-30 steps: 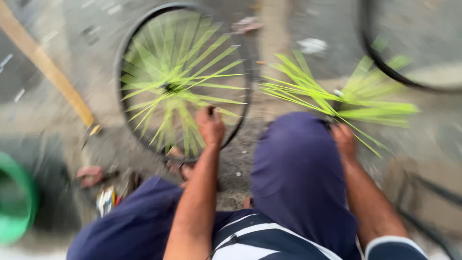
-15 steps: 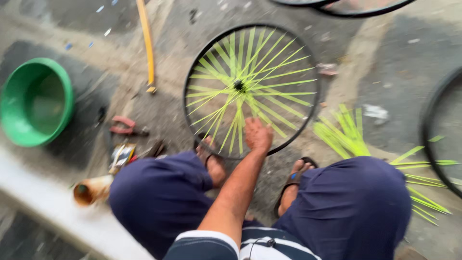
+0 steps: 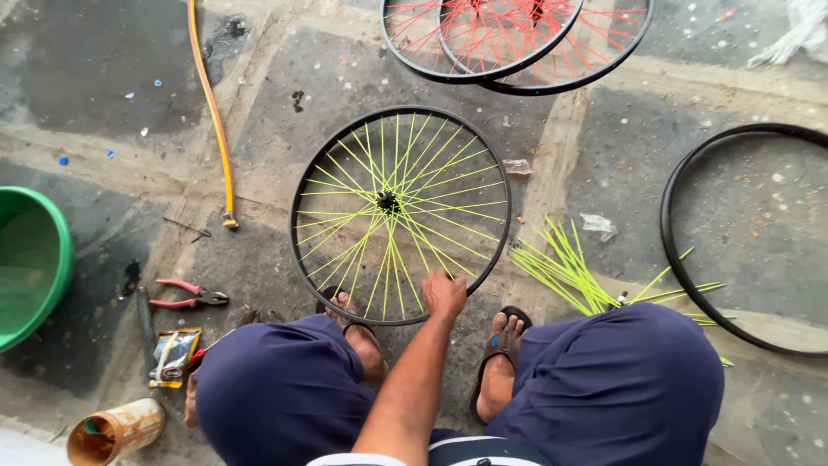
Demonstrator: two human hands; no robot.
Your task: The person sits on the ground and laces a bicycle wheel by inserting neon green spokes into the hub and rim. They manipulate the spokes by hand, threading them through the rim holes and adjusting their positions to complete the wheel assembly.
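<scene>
My right hand [image 3: 443, 294] rests on the wheel [image 3: 400, 214], its grip pinching a spoke [image 3: 429, 250]; my left I can't see.

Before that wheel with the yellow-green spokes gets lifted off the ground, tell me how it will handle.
The wheel probably lifts light: thin black rim, fine spokes, no tyre. It likely stays fairly stiff, since the spokes run from rim to hub. Stood on edge, the round rim would tend to roll; lying flat under the hand, it looks settled.

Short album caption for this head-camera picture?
Left hand on a black bicycle wheel with yellow-green spokes lying on concrete.
</scene>
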